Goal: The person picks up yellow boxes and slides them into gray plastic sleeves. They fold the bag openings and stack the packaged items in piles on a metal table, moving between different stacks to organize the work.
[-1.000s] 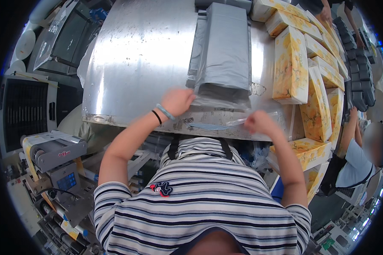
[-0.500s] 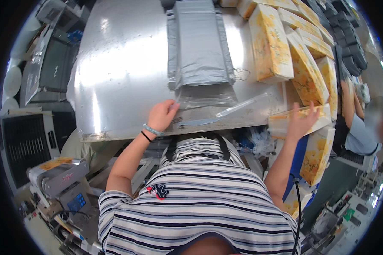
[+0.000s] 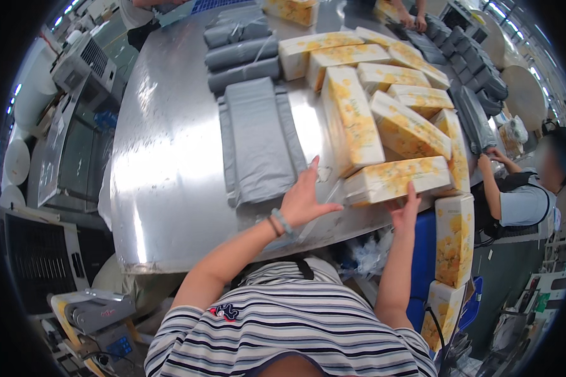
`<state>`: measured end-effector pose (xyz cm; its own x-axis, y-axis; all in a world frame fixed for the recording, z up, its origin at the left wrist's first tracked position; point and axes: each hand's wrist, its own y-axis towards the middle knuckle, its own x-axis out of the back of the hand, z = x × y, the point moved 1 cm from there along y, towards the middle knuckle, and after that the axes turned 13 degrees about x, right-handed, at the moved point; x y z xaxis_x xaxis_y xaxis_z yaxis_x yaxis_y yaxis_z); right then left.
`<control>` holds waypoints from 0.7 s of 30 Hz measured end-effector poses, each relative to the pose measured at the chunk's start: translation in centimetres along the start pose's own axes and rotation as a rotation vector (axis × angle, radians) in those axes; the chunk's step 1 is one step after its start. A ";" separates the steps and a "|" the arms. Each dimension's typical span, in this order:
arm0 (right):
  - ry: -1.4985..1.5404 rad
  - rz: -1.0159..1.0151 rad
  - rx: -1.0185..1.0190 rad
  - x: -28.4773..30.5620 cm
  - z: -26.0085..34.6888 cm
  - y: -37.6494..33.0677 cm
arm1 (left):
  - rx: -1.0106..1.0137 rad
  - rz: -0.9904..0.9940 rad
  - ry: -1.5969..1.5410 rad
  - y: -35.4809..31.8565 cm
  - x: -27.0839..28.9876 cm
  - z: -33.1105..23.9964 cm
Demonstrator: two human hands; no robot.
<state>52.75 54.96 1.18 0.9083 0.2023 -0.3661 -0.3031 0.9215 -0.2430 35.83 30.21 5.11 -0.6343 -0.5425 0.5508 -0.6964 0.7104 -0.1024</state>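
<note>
My right hand grips the near side of a white tissue pack with yellow flowers, its fingers against the front and lower edge. Close to the pack's left end is my left hand, open, thumb and fingers spread, with nothing in it. A flat stack of silver-grey plastic bags lies on the metal table, just beyond and left of that hand. A thin clear strip of plastic shows partly under my left hand.
More floral tissue packs crowd the right of the metal table. Rolled grey bundles lie beyond the bag stack. A blue bin and packs stand below the table's right edge. A co-worker works at the right.
The view has shifted toward the far table. My left hand left the bag's near edge and moved right, toward the pack. My right hand, earlier over the near pack, now grips it.
</note>
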 end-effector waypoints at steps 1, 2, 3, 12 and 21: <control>-0.025 0.005 0.058 -0.3 -0.6 1.0 | 0.036 0.045 0.101 2.7 -1.2 -0.6; -0.049 0.018 0.044 -1.6 -0.4 1.3 | 0.082 0.083 0.207 5.1 -2.5 -0.9; -0.074 0.034 0.060 -2.4 -0.6 2.1 | 0.112 0.083 0.229 7.6 -4.0 -0.9; 0.060 -0.081 0.255 -15.5 -5.1 20.6 | -0.076 -0.097 0.142 30.8 -1.3 0.3; -0.192 0.351 0.168 -20.6 -1.5 33.9 | -0.286 0.195 0.193 25.2 1.9 -6.9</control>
<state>23.33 81.53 -0.84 0.8002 0.5566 -0.2231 -0.5667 0.8236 0.0222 19.37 50.15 9.29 -0.6517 -0.3104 0.6921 -0.4306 0.9025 -0.0008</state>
